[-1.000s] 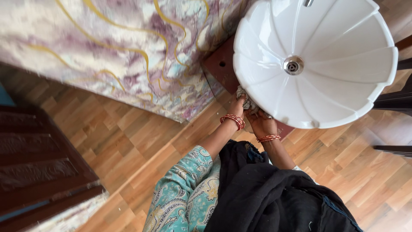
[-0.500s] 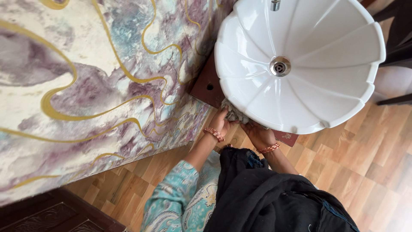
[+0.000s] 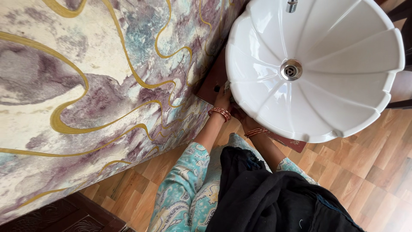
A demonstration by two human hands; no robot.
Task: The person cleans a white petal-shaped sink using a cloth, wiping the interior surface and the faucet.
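The floor [image 3: 365, 163] was of warm brown wooden boards, and a wall [image 3: 86, 86] of marbled purple, teal and cream with winding gold lines filled the left of the view. A dark brown surface [image 3: 210, 83] jutted from that wall and carried a white basin [image 3: 317, 64].

The basin was round and glossy, with a scalloped rim, ribs that ran like petals to a metal drain [image 3: 291, 69] at its centre, and a tap [image 3: 292, 5] at the top edge. Its bowl opened straight up toward the camera; being round, it showed no long axis.

The left hand [image 3: 223, 98] reached up beneath the basin's near rim beside the wall, and the right hand [image 3: 240, 115] sat just beside it, mostly hidden under the rim. Whether the fingers were clenched or loose could not be told. Both wrists wore copper-coloured bangles [image 3: 219, 113].
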